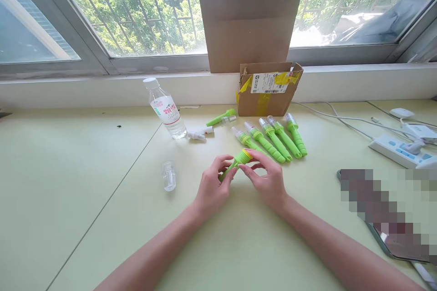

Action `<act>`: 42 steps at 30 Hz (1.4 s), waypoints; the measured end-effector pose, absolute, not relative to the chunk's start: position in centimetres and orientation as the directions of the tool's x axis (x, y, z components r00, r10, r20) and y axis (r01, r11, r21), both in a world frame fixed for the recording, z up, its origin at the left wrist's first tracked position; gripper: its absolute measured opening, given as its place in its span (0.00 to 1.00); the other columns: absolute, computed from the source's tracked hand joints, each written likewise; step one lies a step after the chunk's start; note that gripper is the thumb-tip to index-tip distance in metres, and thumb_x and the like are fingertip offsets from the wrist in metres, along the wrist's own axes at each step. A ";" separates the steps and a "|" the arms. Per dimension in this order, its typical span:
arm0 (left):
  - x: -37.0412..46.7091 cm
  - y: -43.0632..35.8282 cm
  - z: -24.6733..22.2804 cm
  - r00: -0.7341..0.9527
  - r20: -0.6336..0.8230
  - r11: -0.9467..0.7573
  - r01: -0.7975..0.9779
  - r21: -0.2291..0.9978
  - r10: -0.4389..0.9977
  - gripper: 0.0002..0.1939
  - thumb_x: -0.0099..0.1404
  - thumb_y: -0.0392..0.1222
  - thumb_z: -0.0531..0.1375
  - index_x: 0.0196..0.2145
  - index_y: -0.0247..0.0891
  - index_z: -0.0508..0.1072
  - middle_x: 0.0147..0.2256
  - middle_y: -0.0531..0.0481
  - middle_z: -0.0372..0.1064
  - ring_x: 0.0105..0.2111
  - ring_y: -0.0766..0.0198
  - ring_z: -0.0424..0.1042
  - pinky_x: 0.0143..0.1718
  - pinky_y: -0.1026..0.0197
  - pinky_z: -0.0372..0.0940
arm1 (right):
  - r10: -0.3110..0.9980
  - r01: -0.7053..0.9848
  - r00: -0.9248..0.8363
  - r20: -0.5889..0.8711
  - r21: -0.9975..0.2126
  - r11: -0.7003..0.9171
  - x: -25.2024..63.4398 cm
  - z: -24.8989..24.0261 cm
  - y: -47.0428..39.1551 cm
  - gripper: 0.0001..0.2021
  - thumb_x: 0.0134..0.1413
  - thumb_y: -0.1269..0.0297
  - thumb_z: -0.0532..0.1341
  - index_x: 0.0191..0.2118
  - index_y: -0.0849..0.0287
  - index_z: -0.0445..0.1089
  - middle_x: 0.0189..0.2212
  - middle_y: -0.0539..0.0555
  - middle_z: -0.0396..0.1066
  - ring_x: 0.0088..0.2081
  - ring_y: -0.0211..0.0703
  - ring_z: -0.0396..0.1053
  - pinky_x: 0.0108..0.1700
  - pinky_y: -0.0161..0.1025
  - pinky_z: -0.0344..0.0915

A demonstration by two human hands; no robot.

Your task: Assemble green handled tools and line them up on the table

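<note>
A green plastic handle (243, 157) with a ribbed, wider head and a yellow ring at its top is between my hands, tilted up to the right. My left hand (215, 184) is closed around its narrow lower part. The fingers of my right hand (268, 179) pinch the head near the yellow ring. On the table to the left stands a clear ribbed plastic cap (169, 176). Beyond my right hand lie several similar green handles (273, 140) with clear caps on. Another green handle (221, 117) lies farther back beside a loose clear cap (228, 119).
A water bottle (167, 109) stands at the back left, with small white tubes (201, 133) beside it. An open cardboard box (262, 102) is against the sill. On the right are a power strip (398, 150), cables and a partly pixelated phone (378, 238).
</note>
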State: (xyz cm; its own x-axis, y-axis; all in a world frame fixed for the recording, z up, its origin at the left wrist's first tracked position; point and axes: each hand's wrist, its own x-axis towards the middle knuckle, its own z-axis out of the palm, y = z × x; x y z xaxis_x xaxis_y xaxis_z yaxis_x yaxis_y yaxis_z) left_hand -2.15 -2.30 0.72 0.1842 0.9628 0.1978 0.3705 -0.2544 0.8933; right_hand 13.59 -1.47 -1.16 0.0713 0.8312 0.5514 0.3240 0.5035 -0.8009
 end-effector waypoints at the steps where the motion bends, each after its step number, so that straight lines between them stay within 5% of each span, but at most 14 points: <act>1: -2.1 -2.3 1.0 0.192 0.145 -0.201 0.319 0.926 0.971 0.13 0.65 0.47 0.56 0.45 0.41 0.63 0.35 0.49 0.72 0.29 0.66 0.71 0.24 0.67 0.62 | 0.826 0.329 0.067 0.559 -0.794 0.511 13.6 -1.1 -1.5 0.15 0.52 0.63 0.63 0.47 0.54 0.70 0.46 0.57 0.73 0.37 0.44 0.73 0.32 0.43 0.74; 11: -2.0 -2.1 1.7 0.246 -0.059 0.038 0.090 0.995 0.968 0.25 0.54 0.50 0.65 0.46 0.41 0.63 0.30 0.53 0.66 0.25 0.69 0.66 0.17 0.70 0.60 | 0.832 0.303 0.096 0.547 -0.812 0.499 13.5 -1.0 -1.6 0.11 0.52 0.61 0.64 0.43 0.54 0.72 0.44 0.57 0.73 0.43 0.48 0.72 0.34 0.44 0.74; 30: -2.3 -2.0 2.2 0.380 -0.184 0.231 -0.083 0.969 0.906 0.21 0.56 0.51 0.64 0.42 0.37 0.65 0.33 0.47 0.73 0.24 0.67 0.70 0.24 0.64 0.64 | 0.826 0.290 0.064 0.560 -0.802 0.522 13.8 -0.8 -1.5 0.14 0.51 0.60 0.65 0.44 0.53 0.73 0.43 0.57 0.73 0.42 0.49 0.72 0.32 0.44 0.74; 37: -2.5 -2.0 2.4 0.402 -0.178 0.243 -0.117 0.963 0.898 0.17 0.60 0.50 0.61 0.43 0.38 0.65 0.21 0.52 0.69 0.22 0.67 0.69 0.24 0.66 0.62 | 0.839 0.269 0.039 0.543 -0.814 0.514 13.6 -0.9 -1.7 0.18 0.51 0.63 0.65 0.49 0.53 0.70 0.44 0.56 0.72 0.36 0.44 0.72 0.31 0.42 0.74; 42: -2.6 -1.9 2.4 0.400 -0.186 0.241 -0.091 0.966 0.897 0.20 0.57 0.50 0.63 0.43 0.38 0.65 0.28 0.49 0.72 0.23 0.66 0.70 0.23 0.65 0.64 | 0.838 0.259 0.059 0.542 -0.819 0.512 13.5 -0.8 -1.8 0.15 0.51 0.65 0.64 0.47 0.52 0.72 0.46 0.56 0.72 0.37 0.45 0.73 0.32 0.42 0.74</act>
